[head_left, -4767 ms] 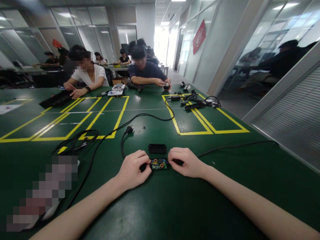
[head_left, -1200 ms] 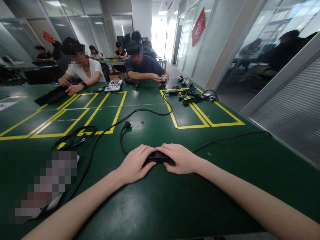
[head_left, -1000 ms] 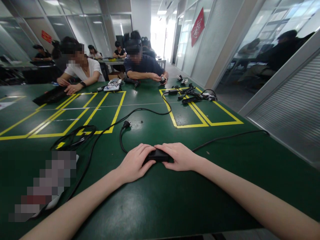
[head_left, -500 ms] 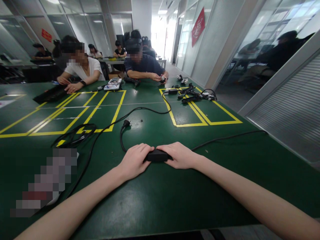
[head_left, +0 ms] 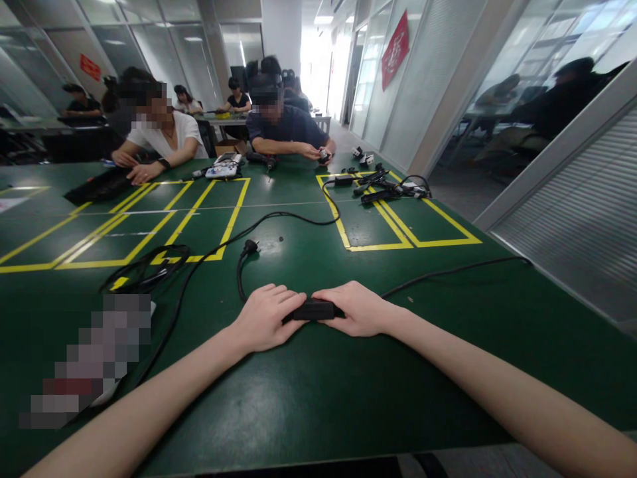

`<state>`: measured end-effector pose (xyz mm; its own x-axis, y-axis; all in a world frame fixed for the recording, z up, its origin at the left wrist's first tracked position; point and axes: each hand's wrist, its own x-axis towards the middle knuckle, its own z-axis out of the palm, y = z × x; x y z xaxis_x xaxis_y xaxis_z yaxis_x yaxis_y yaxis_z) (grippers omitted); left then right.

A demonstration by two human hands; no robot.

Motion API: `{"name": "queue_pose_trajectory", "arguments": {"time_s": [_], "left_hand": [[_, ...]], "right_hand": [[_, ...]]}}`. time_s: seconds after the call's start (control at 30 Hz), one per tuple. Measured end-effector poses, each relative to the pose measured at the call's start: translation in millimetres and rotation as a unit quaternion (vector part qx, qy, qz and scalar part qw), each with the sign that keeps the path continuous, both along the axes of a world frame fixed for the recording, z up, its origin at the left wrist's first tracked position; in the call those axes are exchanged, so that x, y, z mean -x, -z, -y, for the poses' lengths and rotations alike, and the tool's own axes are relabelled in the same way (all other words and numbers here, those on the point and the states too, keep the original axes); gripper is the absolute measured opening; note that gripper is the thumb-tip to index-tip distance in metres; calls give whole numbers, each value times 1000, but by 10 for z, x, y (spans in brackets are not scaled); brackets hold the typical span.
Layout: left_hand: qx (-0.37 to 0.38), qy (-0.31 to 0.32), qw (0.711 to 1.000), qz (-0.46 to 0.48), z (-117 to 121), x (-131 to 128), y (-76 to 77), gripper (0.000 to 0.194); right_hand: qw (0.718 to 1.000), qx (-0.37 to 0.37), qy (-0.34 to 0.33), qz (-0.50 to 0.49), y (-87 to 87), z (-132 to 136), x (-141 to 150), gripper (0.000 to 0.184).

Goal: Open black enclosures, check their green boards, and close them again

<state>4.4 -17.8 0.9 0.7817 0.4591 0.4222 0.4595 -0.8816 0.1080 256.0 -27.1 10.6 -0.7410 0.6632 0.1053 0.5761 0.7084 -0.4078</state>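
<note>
A black power adapter is held just over the green table, one end in each of my hands. My left hand closes on its left end, with the thumb along the top. Its right end sits between the thumb and fingers of my right hand. A black cable runs from behind my right hand toward the table's right edge. Behind my left hand, a short cord leads up to a black mains plug lying on the table. The fingertips under the adapter are partly hidden.
Left of my arm lie a coiled black cable and a blurred-out flat object. A long cable crosses the table. Black adapters and cords are heaped at the far right. Two co-workers sit opposite, near a white power strip.
The adapter has tilted slightly in my hands, so its front face looks slimmer and its ridged side shows. Both hands stay at nearly the same place.
</note>
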Motion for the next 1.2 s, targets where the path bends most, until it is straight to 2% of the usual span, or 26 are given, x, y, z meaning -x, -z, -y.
{"name": "queue_pose_trajectory", "arguments": {"time_s": [0.17,0.27,0.43,0.6,0.77,0.9,1.03,1.2], "left_hand": [[-10,-4,1000,6,6,6,-15,30],[-9,-14,1000,11,6,8,-16,30],[-17,-13,1000,20,10,3,-24,34],[-7,-4,1000,14,15,3,-19,34],[-1,-23,1000,20,18,4,-6,35],[-20,-15,999,42,19,2,-11,33],[-49,7,998,43,14,1,-30,32],[-65,9,998,23,16,10,-27,33]], "right_hand": [[996,-83,-6,-15,73,-8,-21,41],[994,-110,-13,-12,91,-5,-19,40],[994,-111,-2,-9,88,7,0,37],[994,-111,-7,-1,93,-4,-4,43],[994,-109,-11,30,78,-1,3,38],[994,-107,1,-3,81,10,0,37],[993,-61,11,-103,102,23,-18,40],[973,121,31,-192,53,42,-32,31]]}}
